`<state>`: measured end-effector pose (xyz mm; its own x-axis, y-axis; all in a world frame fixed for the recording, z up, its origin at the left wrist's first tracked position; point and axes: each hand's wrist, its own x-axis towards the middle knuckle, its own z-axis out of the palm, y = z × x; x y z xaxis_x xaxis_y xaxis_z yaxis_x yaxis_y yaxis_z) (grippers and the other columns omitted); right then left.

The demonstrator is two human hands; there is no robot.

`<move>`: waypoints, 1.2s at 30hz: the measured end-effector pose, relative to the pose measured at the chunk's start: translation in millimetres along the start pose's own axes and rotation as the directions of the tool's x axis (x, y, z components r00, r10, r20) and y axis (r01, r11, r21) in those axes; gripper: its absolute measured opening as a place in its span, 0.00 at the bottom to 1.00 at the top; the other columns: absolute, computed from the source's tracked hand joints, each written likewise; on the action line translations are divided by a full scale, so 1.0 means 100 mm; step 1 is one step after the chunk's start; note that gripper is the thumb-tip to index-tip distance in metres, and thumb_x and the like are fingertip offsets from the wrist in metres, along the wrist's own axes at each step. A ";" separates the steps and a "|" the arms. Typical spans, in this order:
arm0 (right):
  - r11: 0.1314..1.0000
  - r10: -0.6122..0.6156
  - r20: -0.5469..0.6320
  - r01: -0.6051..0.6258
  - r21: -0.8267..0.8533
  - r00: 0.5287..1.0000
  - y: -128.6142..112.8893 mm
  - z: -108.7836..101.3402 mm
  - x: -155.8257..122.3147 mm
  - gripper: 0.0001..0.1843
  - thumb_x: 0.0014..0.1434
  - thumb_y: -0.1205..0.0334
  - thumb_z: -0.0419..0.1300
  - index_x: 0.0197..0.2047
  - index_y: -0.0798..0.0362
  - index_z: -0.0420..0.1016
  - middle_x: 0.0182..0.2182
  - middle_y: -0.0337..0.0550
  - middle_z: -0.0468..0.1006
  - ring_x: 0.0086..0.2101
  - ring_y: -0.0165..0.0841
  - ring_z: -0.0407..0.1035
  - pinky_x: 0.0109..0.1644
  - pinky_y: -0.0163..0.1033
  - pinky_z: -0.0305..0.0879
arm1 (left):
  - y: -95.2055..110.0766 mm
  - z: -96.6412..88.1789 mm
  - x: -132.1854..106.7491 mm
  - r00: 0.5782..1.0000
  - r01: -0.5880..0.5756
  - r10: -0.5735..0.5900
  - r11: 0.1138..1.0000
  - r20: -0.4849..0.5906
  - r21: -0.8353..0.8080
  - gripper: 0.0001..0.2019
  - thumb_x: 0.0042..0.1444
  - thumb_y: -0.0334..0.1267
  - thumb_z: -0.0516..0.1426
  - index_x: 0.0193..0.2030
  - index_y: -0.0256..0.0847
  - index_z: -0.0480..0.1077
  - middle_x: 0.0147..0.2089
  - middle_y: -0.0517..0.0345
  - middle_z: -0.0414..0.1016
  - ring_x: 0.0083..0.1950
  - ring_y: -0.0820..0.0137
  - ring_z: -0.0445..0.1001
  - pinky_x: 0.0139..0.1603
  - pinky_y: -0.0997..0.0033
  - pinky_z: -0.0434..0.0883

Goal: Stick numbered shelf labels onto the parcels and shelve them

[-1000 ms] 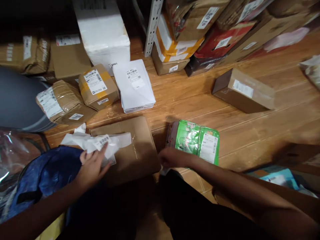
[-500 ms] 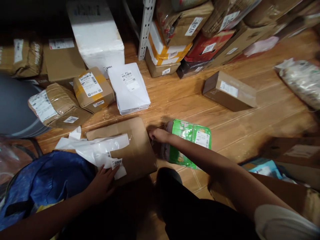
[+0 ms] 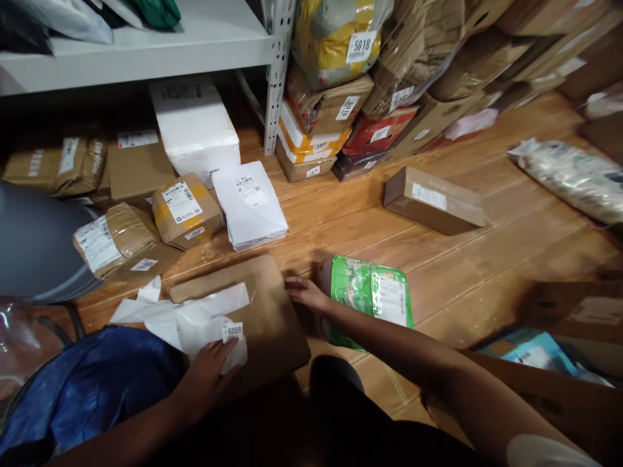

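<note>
A flat cardboard box (image 3: 272,318) lies on the floor in front of me, with crumpled white paper (image 3: 189,321) across its top. A small white label (image 3: 232,331) printed 6009 sits at the near end of that paper. My left hand (image 3: 211,370) rests on the paper beside the label, its fingers laid out. At the box's right edge, my right hand (image 3: 307,295) has its fingers stretched towards the cardboard, with nothing visible in them. Just right of that hand lies a green plastic-wrapped parcel (image 3: 357,282), partly behind my forearm.
Behind the box stand a white packet (image 3: 253,201), a taped carton (image 3: 187,207) and a white foam box (image 3: 195,126) under a metal shelf (image 3: 160,55). A blue bag (image 3: 97,383) lies at left. A long brown box (image 3: 433,198) is on the wood floor, stacked parcels beyond.
The view has tilted up, showing more of the shelf. My right hand's fingers are straighter at the box edge. My left hand remains on the paper by the label.
</note>
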<state>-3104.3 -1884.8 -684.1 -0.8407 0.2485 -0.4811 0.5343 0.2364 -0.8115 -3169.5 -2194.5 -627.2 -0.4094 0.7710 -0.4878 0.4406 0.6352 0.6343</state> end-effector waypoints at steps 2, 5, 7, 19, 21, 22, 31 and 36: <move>0.967 -0.055 0.005 0.052 0.251 0.998 -0.13 -0.04 -0.20 0.13 0.60 0.62 0.57 0.49 0.53 0.67 0.41 0.46 0.78 0.42 0.34 0.74 0.44 0.39 0.73 | 0.23 -0.10 0.17 0.996 -0.004 -0.012 0.981 -0.083 -0.196 0.20 0.62 0.47 0.50 0.56 0.42 0.71 0.55 0.48 0.76 0.55 0.57 0.73 0.57 0.56 0.70; 0.854 -0.159 0.157 0.056 0.517 0.975 -0.33 -0.05 -0.55 0.23 0.56 0.51 0.65 0.50 0.51 0.66 0.40 0.43 0.76 0.39 0.33 0.73 0.40 0.38 0.72 | 0.57 -0.18 0.44 0.986 -0.027 -0.051 0.892 -0.159 -0.451 0.17 0.59 0.46 0.55 0.50 0.43 0.73 0.51 0.51 0.78 0.51 0.60 0.75 0.53 0.60 0.72; 0.858 -0.201 0.215 0.066 0.509 0.956 -0.43 -0.02 -0.73 0.26 0.51 0.51 0.69 0.48 0.51 0.66 0.38 0.40 0.76 0.37 0.31 0.72 0.40 0.37 0.70 | 0.75 -0.19 0.59 0.980 -0.052 -0.068 0.818 -0.186 -0.573 0.18 0.55 0.45 0.58 0.51 0.41 0.73 0.51 0.51 0.78 0.52 0.60 0.75 0.53 0.60 0.71; 0.695 -0.174 -0.084 0.183 0.695 0.981 -0.40 -0.08 -0.96 0.20 0.54 0.53 0.68 0.37 0.50 0.61 0.27 0.32 0.72 0.27 0.25 0.67 0.32 0.32 0.62 | 1.27 -0.12 0.79 0.986 -0.052 -0.109 0.509 -0.124 -0.859 0.36 0.49 0.43 0.65 0.63 0.39 0.58 0.46 0.49 0.79 0.45 0.64 0.77 0.47 0.65 0.72; 0.681 -0.187 -0.067 0.178 0.710 0.980 -0.40 -0.13 -0.98 0.21 0.52 0.53 0.69 0.37 0.50 0.60 0.27 0.31 0.72 0.26 0.24 0.67 0.32 0.32 0.63 | 1.30 -0.15 0.86 0.975 -0.014 -0.184 0.499 -0.121 -0.867 0.28 0.47 0.46 0.66 0.54 0.35 0.69 0.44 0.48 0.80 0.45 0.62 0.77 0.46 0.65 0.72; 0.677 -0.195 -0.046 0.169 0.716 0.980 -0.40 -0.14 -0.98 0.23 0.51 0.53 0.70 0.38 0.49 0.60 0.27 0.30 0.73 0.27 0.25 0.68 0.33 0.32 0.63 | 1.32 -0.16 0.89 0.966 0.008 -0.229 0.481 -0.117 -0.877 0.26 0.46 0.47 0.66 0.49 0.35 0.72 0.44 0.47 0.80 0.46 0.61 0.77 0.46 0.65 0.73; 0.667 -0.079 -0.099 0.126 0.734 0.992 -0.34 -0.20 -1.00 0.26 0.51 0.45 0.68 0.35 0.48 0.55 0.22 0.28 0.70 0.21 0.25 0.63 0.26 0.31 0.59 | 1.49 -0.15 0.94 0.998 0.027 -0.060 0.475 -0.002 -0.880 0.30 0.43 0.40 0.69 0.56 0.39 0.71 0.50 0.50 0.79 0.50 0.62 0.76 0.53 0.63 0.71; 0.735 -0.110 -0.096 0.146 0.662 0.989 -0.33 -0.28 -1.07 0.20 0.58 0.44 0.62 0.41 0.49 0.64 0.23 0.31 0.69 0.22 0.25 0.62 0.26 0.32 0.56 | 1.40 -0.06 0.96 0.991 0.048 -0.128 0.555 -0.028 -0.830 0.26 0.49 0.47 0.65 0.53 0.38 0.74 0.49 0.48 0.79 0.49 0.60 0.76 0.53 0.59 0.71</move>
<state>-3029.3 -1893.3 -596.8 -0.8821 0.3099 -0.3547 0.2116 -0.4121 -0.8862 -3152.0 -2031.4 -581.4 -0.4841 0.6821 -0.5481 -0.4385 0.3530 0.8265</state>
